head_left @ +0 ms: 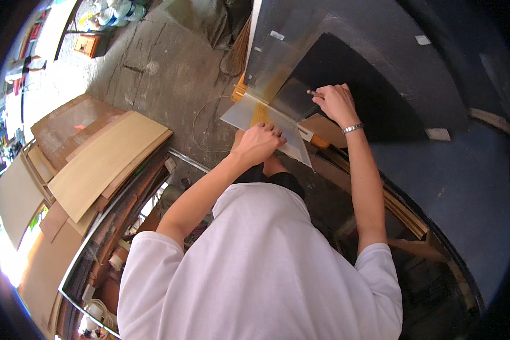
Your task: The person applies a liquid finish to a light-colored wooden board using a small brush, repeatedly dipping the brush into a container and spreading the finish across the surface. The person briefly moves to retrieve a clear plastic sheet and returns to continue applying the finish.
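Observation:
A clear glass sheet [283, 56] lies over the dark work table, and its pale near part [293, 136] juts past the table edge toward me. My left hand [259, 143] grips that jutting part with its fingers curled over the top. Farther right, my right hand [337, 105] is closed around a short, thin pen-like tool, perhaps a glass cutter [311, 92]; its tip points left above the glass. A thin yellowish strip [245, 90] shows at the left edge of the glass. Near my right wrist lies an orange-handled tool [319, 140], partly hidden.
The dark table [413, 170] spreads to the right, with small pale pieces [438, 134] on it. Stacked wooden boards [105, 158] stand at left beside a metal-edged bench. A broom [239, 48] leans at the table's far end. Large bottles [116, 12] stand on the far floor.

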The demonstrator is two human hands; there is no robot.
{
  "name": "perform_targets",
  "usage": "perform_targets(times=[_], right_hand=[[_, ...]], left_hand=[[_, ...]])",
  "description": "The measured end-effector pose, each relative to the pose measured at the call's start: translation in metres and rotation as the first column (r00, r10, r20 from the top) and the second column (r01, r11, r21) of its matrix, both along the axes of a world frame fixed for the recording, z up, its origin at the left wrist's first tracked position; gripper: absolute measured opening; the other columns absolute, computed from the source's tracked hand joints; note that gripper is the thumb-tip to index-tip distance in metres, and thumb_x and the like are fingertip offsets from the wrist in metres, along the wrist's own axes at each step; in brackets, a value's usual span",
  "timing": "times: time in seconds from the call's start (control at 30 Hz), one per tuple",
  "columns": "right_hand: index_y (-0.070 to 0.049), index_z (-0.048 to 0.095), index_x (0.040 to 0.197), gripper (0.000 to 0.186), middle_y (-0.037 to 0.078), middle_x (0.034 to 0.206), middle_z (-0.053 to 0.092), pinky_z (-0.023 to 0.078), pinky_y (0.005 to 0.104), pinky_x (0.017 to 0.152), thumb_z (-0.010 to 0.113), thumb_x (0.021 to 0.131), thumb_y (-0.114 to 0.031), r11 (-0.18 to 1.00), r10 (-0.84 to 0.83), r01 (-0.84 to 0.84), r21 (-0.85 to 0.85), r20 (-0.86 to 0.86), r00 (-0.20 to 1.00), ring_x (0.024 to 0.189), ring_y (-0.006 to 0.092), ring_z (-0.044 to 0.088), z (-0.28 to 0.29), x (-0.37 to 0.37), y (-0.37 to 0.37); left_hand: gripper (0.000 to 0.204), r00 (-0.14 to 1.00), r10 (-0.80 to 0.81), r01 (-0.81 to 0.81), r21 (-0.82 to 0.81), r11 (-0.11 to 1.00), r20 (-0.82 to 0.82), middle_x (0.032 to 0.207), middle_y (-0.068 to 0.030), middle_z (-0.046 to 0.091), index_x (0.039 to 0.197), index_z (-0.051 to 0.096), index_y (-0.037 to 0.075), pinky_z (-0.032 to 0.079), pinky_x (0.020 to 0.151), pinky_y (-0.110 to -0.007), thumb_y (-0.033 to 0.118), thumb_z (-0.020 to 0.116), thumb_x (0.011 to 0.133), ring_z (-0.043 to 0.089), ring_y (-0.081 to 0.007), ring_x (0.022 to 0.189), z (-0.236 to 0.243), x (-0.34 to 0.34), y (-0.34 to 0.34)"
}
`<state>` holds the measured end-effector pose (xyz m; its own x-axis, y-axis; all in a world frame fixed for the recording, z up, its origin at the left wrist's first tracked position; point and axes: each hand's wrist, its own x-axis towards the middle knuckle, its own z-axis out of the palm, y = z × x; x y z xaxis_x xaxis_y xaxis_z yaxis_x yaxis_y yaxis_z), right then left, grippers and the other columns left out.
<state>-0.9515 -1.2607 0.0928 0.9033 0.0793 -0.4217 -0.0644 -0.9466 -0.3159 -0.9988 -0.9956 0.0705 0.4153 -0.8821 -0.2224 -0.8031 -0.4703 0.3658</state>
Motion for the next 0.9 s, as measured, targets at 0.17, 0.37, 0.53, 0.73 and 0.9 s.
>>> perform_targets(times=[0.17,0.37,0.53,0.73,0.9], right_hand=[[-0.011,0.078,0.099,0.017,0.014,0.080,0.073,0.042,0.0405,0.086,0.072,0.089,-0.022,0.999,-0.044,0.043,0.028,0.056,0.997,0.079,0.0289,0.069,0.010,-0.015,0.000],[-0.008,0.075,0.086,0.015,0.013,0.073,0.070,0.041,0.0391,0.081,0.071,0.088,-0.022,0.996,-0.084,0.083,0.018,0.105,0.991,0.075,0.0295,0.066,0.008,-0.022,-0.001],[-0.010,0.074,0.083,0.016,0.013,0.072,0.069,0.041,0.0411,0.078,0.070,0.089,-0.024,0.996,-0.087,0.088,-0.002,0.117,0.989,0.075,0.0305,0.066,-0.002,-0.020,0.003],[-0.010,0.069,0.087,0.019,0.013,0.084,0.072,0.043,0.0484,0.085,0.053,0.095,-0.012,0.990,-0.036,0.069,-0.120,0.255,0.966,0.081,0.0331,0.069,-0.014,-0.012,0.006],[-0.011,0.065,0.114,0.021,0.009,0.106,0.069,0.044,0.0462,0.086,0.063,0.094,-0.019,0.942,0.104,0.028,-0.334,0.371,0.923,0.093,0.0280,0.067,-0.014,-0.010,0.011]], left_hand=[[0.028,0.999,-0.050,0.050,0.078,0.996,-0.004,0.098,-0.0018,0.069,0.105,0.070,0.017,0.053,0.082,-0.037,0.018,0.067,0.078,0.068,-0.0232,0.097,0.003,0.002,0.001],[0.028,0.999,-0.040,0.040,0.019,0.999,0.001,0.098,-0.0023,0.071,0.106,0.069,0.014,0.054,0.082,-0.035,0.017,0.064,0.079,0.068,-0.0227,0.096,0.029,0.012,0.007],[0.025,0.994,-0.019,0.039,-0.182,0.983,0.110,0.095,-0.0027,0.070,0.105,0.068,0.011,0.053,0.080,-0.035,0.017,0.061,0.082,0.068,-0.0228,0.093,0.074,0.011,0.038],[0.046,0.978,0.209,-0.204,-0.141,0.969,0.025,0.109,-0.0039,0.071,0.115,0.070,0.015,0.056,0.082,-0.037,0.005,0.069,0.070,0.068,-0.0237,0.102,0.125,-0.008,0.097],[0.042,0.802,0.597,-0.588,-0.189,0.786,-0.013,0.099,-0.0026,0.073,0.109,0.072,0.016,0.055,0.071,-0.037,0.003,0.071,0.069,0.069,-0.0233,0.088,0.145,-0.056,0.145]])
